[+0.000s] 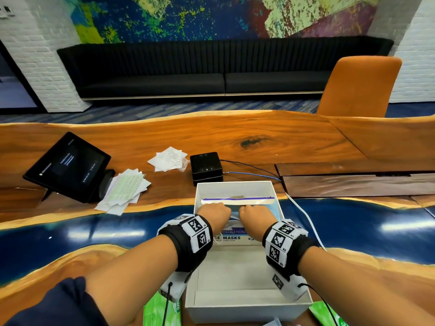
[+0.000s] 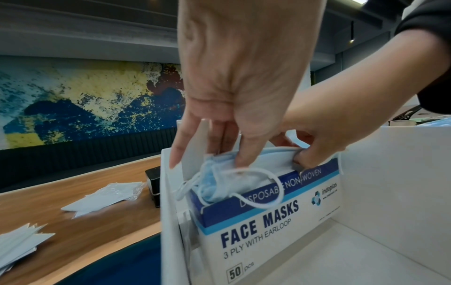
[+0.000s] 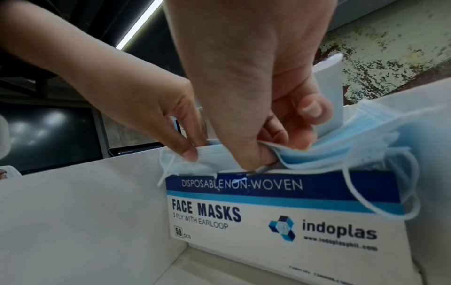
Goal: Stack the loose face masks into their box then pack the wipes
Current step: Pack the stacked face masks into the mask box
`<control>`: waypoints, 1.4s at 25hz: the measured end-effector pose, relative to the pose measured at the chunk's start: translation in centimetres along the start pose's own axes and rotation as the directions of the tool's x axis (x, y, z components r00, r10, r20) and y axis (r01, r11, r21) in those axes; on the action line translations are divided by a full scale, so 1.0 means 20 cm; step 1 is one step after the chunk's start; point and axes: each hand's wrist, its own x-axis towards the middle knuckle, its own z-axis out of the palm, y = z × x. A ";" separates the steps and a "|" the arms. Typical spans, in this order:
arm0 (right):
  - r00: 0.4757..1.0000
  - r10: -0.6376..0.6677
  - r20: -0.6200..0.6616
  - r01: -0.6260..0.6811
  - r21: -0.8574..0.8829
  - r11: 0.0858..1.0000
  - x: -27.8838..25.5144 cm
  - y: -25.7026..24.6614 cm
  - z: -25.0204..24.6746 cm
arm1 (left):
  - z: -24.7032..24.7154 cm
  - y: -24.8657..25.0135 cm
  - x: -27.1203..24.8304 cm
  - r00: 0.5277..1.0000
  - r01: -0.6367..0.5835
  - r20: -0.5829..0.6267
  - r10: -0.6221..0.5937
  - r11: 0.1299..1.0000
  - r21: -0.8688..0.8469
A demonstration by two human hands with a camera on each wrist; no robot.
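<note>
Protruding from the mask box [image 3: 280, 216], face masks [image 3: 324, 154] sit pinched under both hands.

A long live-edge wooden table [image 1: 211, 137] with a glossy blue resin band runs across the foreground. Behind it, a long black bench sofa [image 1: 223, 74] with a ribbed back stands against the far wall, under a large mural [image 1: 211, 17] splashed in blue, yellow, green and purple. White-painted brick walls [image 1: 47, 62] flank the mural on both sides. An orange upholstered chair [image 1: 360, 85] stands at the table's far side. The floor is blue striped carpet [image 1: 164, 109]. A bright ceiling strip light [image 3: 139, 25] shows overhead.
</note>
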 end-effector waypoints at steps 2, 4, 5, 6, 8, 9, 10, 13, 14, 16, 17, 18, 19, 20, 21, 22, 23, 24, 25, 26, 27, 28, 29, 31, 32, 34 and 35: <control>1.000 0.021 -0.013 -0.021 0.017 1.000 0.00 0.00 0.01 | -0.01 0.02 0.00 0.999 0.000 -0.033 0.001 0.999 0.044; 0.999 0.035 -0.023 -0.034 0.036 0.999 0.00 0.01 0.01 | -0.03 0.03 0.01 0.996 -0.022 -0.079 0.028 0.996 0.085; 0.999 0.036 -0.018 -0.035 0.042 0.998 0.00 0.01 0.01 | -0.03 0.04 0.01 0.995 -0.042 -0.086 0.051 0.993 0.107; 0.999 0.031 -0.005 -0.031 0.045 0.999 0.00 0.01 0.02 | -0.03 0.04 0.01 0.994 -0.068 -0.074 0.078 0.989 0.130; 0.999 0.016 0.047 -0.018 0.052 0.998 0.01 0.01 0.03 | -0.01 0.04 0.00 0.992 -0.117 -0.020 0.122 0.980 0.159; 0.997 0.010 0.073 -0.014 0.061 0.998 0.02 0.01 0.04 | 0.00 0.04 0.01 0.991 -0.130 0.006 0.130 0.979 0.160; 0.996 0.006 0.090 -0.013 0.068 0.998 0.02 0.01 0.04 | 0.01 0.03 0.01 0.990 -0.138 0.031 0.135 0.978 0.154; 0.996 -0.006 0.085 0.001 0.058 0.998 0.03 0.01 0.05 | 0.02 0.00 0.01 0.987 -0.158 0.066 0.150 0.978 0.136; 0.997 -0.012 0.073 0.009 0.032 0.999 0.02 0.01 0.04 | 0.02 0.00 0.00 0.987 -0.157 0.052 0.151 0.980 0.123; 0.999 -0.029 0.013 0.029 -0.036 0.999 0.01 0.02 0.02 | 0.03 0.00 0.00 0.990 -0.139 0.000 0.139 0.986 0.095; 0.999 -0.041 -0.029 0.040 -0.046 0.998 0.00 0.02 0.01 | 0.03 0.01 0.00 0.992 -0.121 -0.026 0.123 0.989 0.080; 0.997 -0.056 -0.061 0.053 -0.038 0.998 -0.01 0.02 0.00 | 0.03 0.01 0.00 0.994 -0.095 -0.048 0.098 0.994 0.058; 0.995 -0.066 -0.074 0.065 -0.019 0.998 -0.01 0.01 -0.01 | 0.03 0.01 0.01 0.996 -0.062 -0.060 0.064 0.998 0.029; 0.995 -0.068 -0.071 0.068 0.004 0.998 -0.01 0.01 -0.01 | 0.03 0.01 0.01 0.997 -0.035 -0.064 0.036 0.999 0.008; 0.996 -0.058 -0.061 0.060 0.028 0.998 -0.02 0.00 -0.01 | 0.03 0.02 0.02 0.998 -0.018 -0.060 0.018 1.000 0.006; 0.998 -0.042 -0.047 0.044 0.052 0.998 -0.01 0.00 -0.01 | 0.02 0.02 0.02 0.999 -0.012 -0.050 0.013 1.000 0.021; 0.999 -0.025 -0.029 0.028 0.076 0.997 -0.01 0.00 0.00 | 0.02 0.02 0.01 0.999 -0.016 -0.032 0.017 0.999 0.040; 1.000 -0.013 -0.009 0.014 0.096 0.995 0.00 0.00 0.01 | 0.02 0.02 0.01 1.000 -0.025 -0.014 0.026 0.998 0.053; 1.000 -0.004 0.013 0.003 0.109 0.994 0.00 0.00 0.01 | 0.02 0.02 0.01 0.999 -0.036 0.000 0.036 0.998 0.059; 0.999 0.001 0.032 -0.005 0.115 0.993 0.00 0.00 0.01 | 0.01 0.02 0.00 0.999 -0.044 0.008 0.043 0.998 0.055; 0.999 0.004 0.049 -0.010 0.119 0.993 0.00 0.00 0.00 | 0.01 0.02 0.00 0.999 -0.050 0.013 0.049 0.998 0.045; 0.998 0.004 0.056 -0.011 0.121 0.993 0.00 0.00 -0.01 | 0.00 0.02 0.00 0.999 -0.053 0.013 0.052 0.998 0.035; 0.998 0.003 0.059 -0.010 0.126 0.992 -0.01 0.00 -0.02 | 0.00 0.01 0.00 0.998 -0.055 0.010 0.055 0.998 0.030; 0.998 -0.008 0.067 -0.002 0.136 0.991 -0.02 0.00 -0.03 | 0.01 0.01 0.00 0.998 -0.059 0.011 0.058 0.998 0.039; 0.997 -0.016 0.073 0.005 0.140 0.990 -0.02 0.00 -0.04 | 0.01 0.01 0.00 0.998 -0.059 0.020 0.058 0.997 0.046; 0.995 -0.032 0.089 0.018 0.148 0.989 -0.03 0.01 -0.04 | 0.02 0.00 0.01 0.997 -0.067 0.053 0.064 0.996 0.058; 0.994 -0.038 0.100 0.022 0.150 0.988 -0.03 0.00 -0.03 | 0.03 0.00 0.01 0.994 -0.076 0.081 0.071 0.996 0.054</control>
